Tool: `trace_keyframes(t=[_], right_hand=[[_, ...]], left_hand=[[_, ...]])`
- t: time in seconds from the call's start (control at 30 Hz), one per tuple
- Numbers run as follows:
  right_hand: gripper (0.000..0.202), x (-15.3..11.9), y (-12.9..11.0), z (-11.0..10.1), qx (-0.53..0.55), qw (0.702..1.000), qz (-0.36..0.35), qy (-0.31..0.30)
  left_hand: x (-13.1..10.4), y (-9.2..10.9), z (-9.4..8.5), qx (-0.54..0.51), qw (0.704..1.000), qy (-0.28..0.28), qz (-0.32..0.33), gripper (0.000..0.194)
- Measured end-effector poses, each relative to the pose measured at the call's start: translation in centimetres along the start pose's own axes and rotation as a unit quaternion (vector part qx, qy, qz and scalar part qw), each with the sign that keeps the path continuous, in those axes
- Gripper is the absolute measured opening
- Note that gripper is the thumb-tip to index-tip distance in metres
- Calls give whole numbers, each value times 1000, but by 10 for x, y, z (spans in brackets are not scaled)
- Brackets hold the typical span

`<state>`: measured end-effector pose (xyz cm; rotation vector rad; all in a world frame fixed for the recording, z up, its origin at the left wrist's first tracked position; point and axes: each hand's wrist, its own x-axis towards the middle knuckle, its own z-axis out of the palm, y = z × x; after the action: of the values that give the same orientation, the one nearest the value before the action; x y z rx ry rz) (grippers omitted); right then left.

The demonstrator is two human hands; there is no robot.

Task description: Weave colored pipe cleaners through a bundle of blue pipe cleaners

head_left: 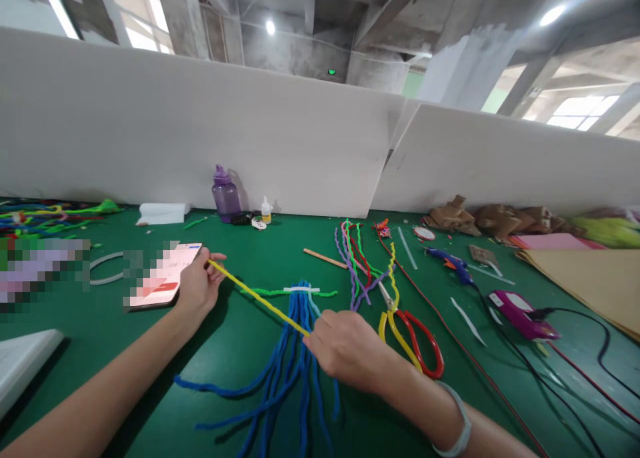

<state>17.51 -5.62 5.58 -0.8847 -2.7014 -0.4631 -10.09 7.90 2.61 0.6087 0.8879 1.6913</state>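
One end of the yellow strand (260, 301) is being pinched between the fingertips of the left hand (200, 278), while its nearer end is being gripped in the curled fingers of the right hand (345, 348); how much is being hidden there cannot be told. The strand is being held fairly straight, slanting across the blue strands (299, 311); whether they are being touched cannot be told. A slip is probably being risked at the left pinch, since only a short tip is being held. Below, the blue strands are being gathered at a white strip (301, 289) and a green strand (263, 292), and tangling or skewing could be caused if the bundle is being caught by the right knuckles. The phone (189, 252) is being partly covered by the left hand, so a nudge or screen tap is being invited. Farther right, the scissors (389, 303) are being left near the right wrist, where a forearm sweep could be snagged; beyond, the glue gun (453, 265) is being trailed by a cord, by which it could be dragged if snagged.
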Motion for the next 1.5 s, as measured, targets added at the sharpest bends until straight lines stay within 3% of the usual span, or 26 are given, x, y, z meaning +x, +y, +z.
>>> trace_keyframes(t=[0.1,0.23,0.33,0.4,0.47,0.5,0.63,0.7,0.77,0.87,0.93,1.0,1.17,1.27,1.33,1.4,1.5], right_hand=[[28,-1,6,1,30,999,6,-13],[34,-4,27,11,125,989,72,-39],[43,-6,43,19,222,964,140,-32],[46,-7,49,21,307,933,184,-27],[44,-7,52,22,428,873,230,-37],[42,-7,53,22,499,826,259,-42],[37,-5,55,26,735,570,367,-9],[37,-5,56,29,793,476,379,23],[36,-5,57,31,831,416,368,36],[36,-5,56,30,866,380,323,40],[37,-5,54,27,871,395,289,36],[38,-6,50,23,853,451,262,14],[38,-5,40,14,673,709,191,-83],[38,-3,34,12,499,855,124,-60],[33,-3,33,13,358,928,90,-41],[26,-4,34,13,241,967,66,-37],[20,-4,35,10,146,987,40,-56]], left_hand=[[1,2,1,-3,1000,-3,-6,26],[4,5,1,-22,1000,-7,-12,30],[6,5,1,-35,999,0,-17,32],[7,3,1,-41,999,2,-21,31],[7,3,0,-45,999,3,-24,31],[7,3,0,-47,999,5,-23,31],[6,4,-1,-53,998,4,-22,33],[6,4,-1,-56,998,1,-22,33],[7,3,-1,-60,998,-2,-19,33],[7,1,-1,-65,998,-8,-17,30],[7,1,-1,-67,998,-14,-17,29],[7,1,-1,-66,998,-19,-16,30],[6,3,-5,-47,999,-26,-8,39],[6,5,-5,-28,999,-19,7,40],[6,6,-5,-16,1000,-11,19,40],[5,7,-4,-6,999,-3,32,41],[4,9,-2,8,999,5,42,40]])
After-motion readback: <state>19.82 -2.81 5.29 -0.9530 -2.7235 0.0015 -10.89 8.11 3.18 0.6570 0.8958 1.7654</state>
